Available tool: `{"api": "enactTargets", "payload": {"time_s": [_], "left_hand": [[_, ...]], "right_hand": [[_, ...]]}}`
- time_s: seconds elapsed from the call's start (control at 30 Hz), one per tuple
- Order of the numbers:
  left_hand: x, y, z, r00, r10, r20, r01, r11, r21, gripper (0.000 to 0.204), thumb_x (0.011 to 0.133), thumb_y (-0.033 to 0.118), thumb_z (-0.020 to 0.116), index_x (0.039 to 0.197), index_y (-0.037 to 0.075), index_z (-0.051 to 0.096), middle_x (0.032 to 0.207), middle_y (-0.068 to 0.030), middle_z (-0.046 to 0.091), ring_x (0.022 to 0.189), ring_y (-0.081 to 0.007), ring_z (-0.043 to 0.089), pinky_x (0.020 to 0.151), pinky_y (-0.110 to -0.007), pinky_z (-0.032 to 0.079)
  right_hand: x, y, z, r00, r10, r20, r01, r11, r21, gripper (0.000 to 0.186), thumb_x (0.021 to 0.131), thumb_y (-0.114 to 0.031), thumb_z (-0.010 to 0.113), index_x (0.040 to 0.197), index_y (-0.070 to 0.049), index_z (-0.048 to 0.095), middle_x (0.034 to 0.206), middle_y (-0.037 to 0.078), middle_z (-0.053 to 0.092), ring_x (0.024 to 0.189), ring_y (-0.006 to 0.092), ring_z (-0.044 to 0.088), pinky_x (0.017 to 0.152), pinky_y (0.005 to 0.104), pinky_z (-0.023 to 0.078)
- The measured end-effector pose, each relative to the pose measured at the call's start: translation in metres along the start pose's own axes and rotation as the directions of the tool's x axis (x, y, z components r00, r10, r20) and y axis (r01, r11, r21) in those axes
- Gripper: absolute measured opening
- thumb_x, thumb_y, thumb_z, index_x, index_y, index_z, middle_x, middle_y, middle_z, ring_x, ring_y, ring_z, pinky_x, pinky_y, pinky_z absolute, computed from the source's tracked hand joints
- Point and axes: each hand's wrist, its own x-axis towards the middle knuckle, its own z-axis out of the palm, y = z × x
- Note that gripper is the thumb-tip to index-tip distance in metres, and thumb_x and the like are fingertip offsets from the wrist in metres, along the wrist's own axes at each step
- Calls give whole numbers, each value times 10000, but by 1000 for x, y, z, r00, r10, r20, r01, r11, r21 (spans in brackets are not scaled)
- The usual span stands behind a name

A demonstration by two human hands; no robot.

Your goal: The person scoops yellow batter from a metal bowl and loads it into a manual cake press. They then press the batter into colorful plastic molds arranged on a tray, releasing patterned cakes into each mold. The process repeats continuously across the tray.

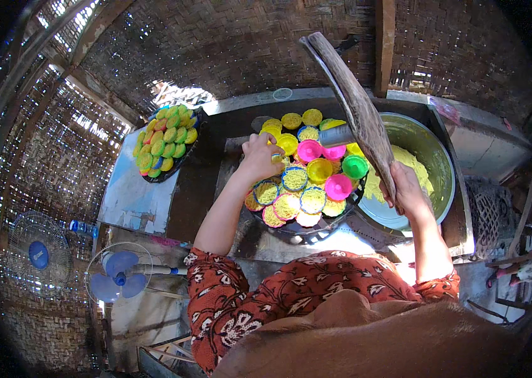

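Observation:
My right hand [406, 191] is wrapped round the lower end of a long wooden lever [357, 104], which slants up and to the left. A grey metal cylinder [338, 136] sticks out leftward from the lever, above the cups. My left hand [261, 157] curls at the left edge of the pile, thumb and fingers round a small blue-rimmed cup [277, 158] that they partly hide. Around it lie bright plastic cups, among them a pink cup [309, 150], a yellow cup [319, 170] and a green cup [355, 167]. Several cups, like this one [294, 179], hold yellow shreds.
Right of the pile stands a large metal basin [444, 165] with yellow dough [409, 165]. A dark tray heaped with green, yellow and pink shredded pieces [168, 138] rests at the left. Two fans [119, 272] stand at the lower left. Woven walls [234, 50] enclose the counter.

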Motion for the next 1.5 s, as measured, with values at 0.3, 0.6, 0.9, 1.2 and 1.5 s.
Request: {"api": "enactTargets", "payload": {"time_s": [0.3, 0.6, 0.9, 1.2, 1.5], "left_hand": [[4, 21, -6, 985, -145, 90, 128, 976, 174, 449, 555, 353, 720, 952, 153, 661, 1068, -63, 434, 1044, -265, 368, 870, -428, 300], [13, 23, 2, 959, -260, 113, 220, 934, 283, 451, 581, 409, 724, 955, 164, 665, 1064, -57, 445, 1034, -250, 371, 845, -400, 306], [17, 22, 7, 951, -281, 129, 228, 920, 319, 341, 629, 394, 696, 901, 191, 669, 1076, -78, 450, 1034, -279, 382, 825, -421, 330], [21, 7, 22, 959, -261, 110, 232, 946, 226, 297, 671, 299, 657, 891, 101, 634, 1078, -94, 464, 1051, -294, 385, 828, -458, 321], [13, 4, 5, 981, -192, 41, 184, 971, 156, 276, 677, 317, 673, 897, 152, 650, 1079, -71, 465, 1031, -280, 394, 806, -448, 330]], "right_hand": [[-31, 15, -29, 996, 48, -69, -43, 997, 67, 482, 874, -513, 402, 749, -53, 470, 506, 17, 454, 356, 79, 386, 332, 215, 293], [-43, 29, -48, 997, 20, -75, -12, 995, 101, 513, 857, -546, 410, 742, -50, 466, 515, 23, 462, 366, 89, 401, 342, 217, 320], [-38, 36, -57, 999, 16, -40, -12, 996, 92, 540, 840, -572, 417, 746, -43, 469, 518, 20, 460, 378, 87, 416, 346, 215, 327], [-26, 43, -62, 1000, 17, 3, -18, 990, 141, 524, 846, -553, 429, 754, -40, 476, 524, 22, 465, 379, 83, 420, 347, 209, 324], [-18, 52, -66, 998, 61, -1, -60, 983, 173, 467, 878, -493, 417, 779, -41, 482, 536, 30, 478, 372, 77, 419, 341, 199, 315]]}}
